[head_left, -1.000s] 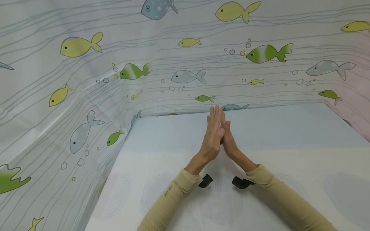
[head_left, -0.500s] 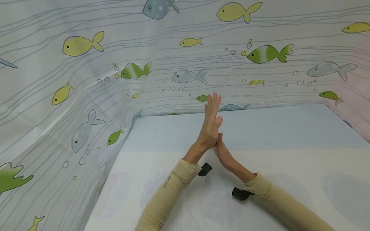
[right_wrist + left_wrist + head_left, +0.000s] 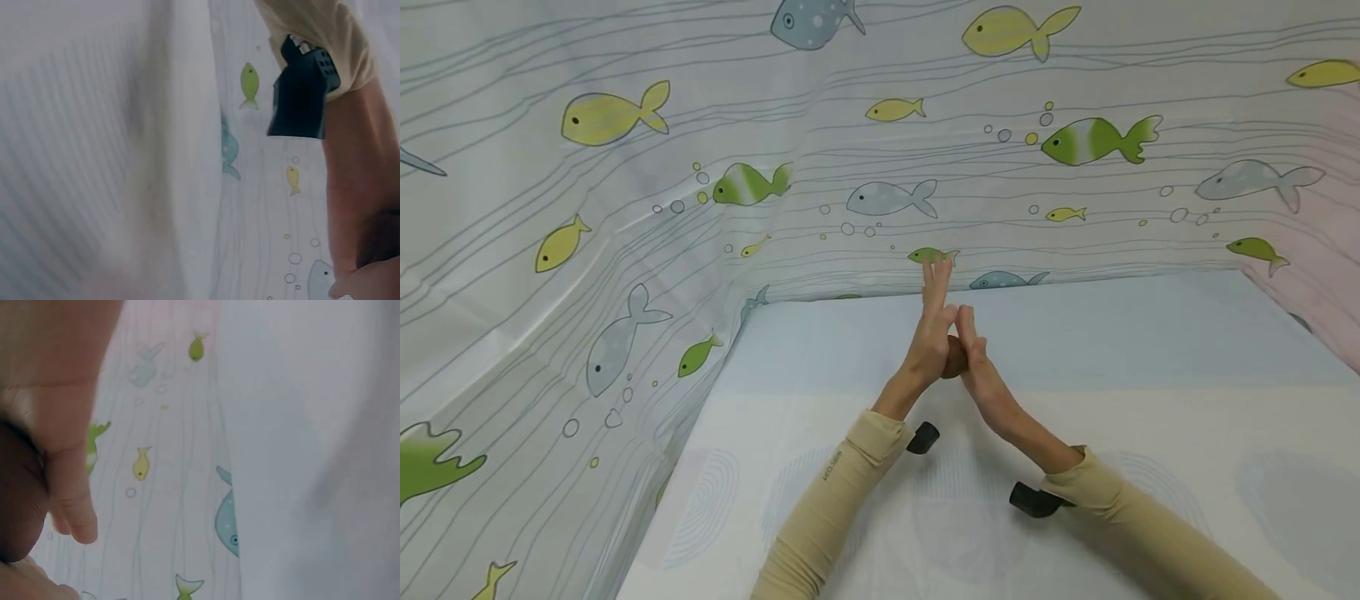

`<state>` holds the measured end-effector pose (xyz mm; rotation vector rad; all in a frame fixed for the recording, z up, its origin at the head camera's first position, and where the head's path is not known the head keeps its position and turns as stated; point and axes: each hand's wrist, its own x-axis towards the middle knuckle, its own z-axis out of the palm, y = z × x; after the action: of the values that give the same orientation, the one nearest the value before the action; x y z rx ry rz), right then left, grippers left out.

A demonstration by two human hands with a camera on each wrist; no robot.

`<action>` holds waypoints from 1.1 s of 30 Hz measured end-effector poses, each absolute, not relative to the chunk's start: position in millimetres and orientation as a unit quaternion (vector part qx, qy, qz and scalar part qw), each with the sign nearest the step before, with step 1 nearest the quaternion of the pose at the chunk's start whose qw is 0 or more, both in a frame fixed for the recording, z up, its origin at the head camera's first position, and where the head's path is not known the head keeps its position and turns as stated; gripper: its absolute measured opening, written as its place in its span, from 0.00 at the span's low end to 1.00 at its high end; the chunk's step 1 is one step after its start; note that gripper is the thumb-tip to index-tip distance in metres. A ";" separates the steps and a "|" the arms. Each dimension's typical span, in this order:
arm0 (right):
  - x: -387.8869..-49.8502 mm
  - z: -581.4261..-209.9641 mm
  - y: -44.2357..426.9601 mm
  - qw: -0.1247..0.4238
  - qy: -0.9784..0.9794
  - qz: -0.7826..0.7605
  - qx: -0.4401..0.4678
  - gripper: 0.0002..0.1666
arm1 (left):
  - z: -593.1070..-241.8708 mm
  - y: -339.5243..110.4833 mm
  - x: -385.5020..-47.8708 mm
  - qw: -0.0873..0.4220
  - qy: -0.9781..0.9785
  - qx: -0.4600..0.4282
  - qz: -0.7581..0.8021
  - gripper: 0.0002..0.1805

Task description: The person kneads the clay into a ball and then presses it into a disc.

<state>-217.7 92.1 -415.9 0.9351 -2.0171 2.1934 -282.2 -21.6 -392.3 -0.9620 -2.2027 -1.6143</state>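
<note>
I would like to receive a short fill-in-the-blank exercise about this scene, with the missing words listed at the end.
1. The brown rounded lump is held ____ the left hand and the right hand.
2. In the head view, the ____ hand reaches higher in the picture.
3. Most animals printed on the white wrinkled sheet are ____.
4. The short tube-like device beside the left beige fabric sleeve is coloured ____.

Missing words: between; left; fish; black.

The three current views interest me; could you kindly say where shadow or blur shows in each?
Head: soft shadow on the tabletop beside the right sleeve; left wrist: faint shadow there too, brown round object dim; right wrist: blurred dark band across the tabletop.
</note>
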 end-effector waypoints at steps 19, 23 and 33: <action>-237.7 -402.7 95.6 0.112 -0.677 0.687 0.240 0.46 | -408.9 -16.8 -272.7 0.031 -0.725 -0.306 -0.617 0.39; -244.0 -402.3 98.7 0.129 -0.678 0.686 0.229 0.44 | -408.3 -13.6 -264.3 0.024 -0.713 -0.317 -0.625 0.39; -258.9 -411.3 108.9 0.096 -0.657 0.729 0.169 0.40 | -406.4 0.7 -238.5 0.041 -0.745 -0.347 -0.569 0.40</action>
<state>-258.9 108.9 -411.3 0.4992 -1.9456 2.1583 -238.5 0.7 -406.4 -1.0622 -2.2806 -1.7421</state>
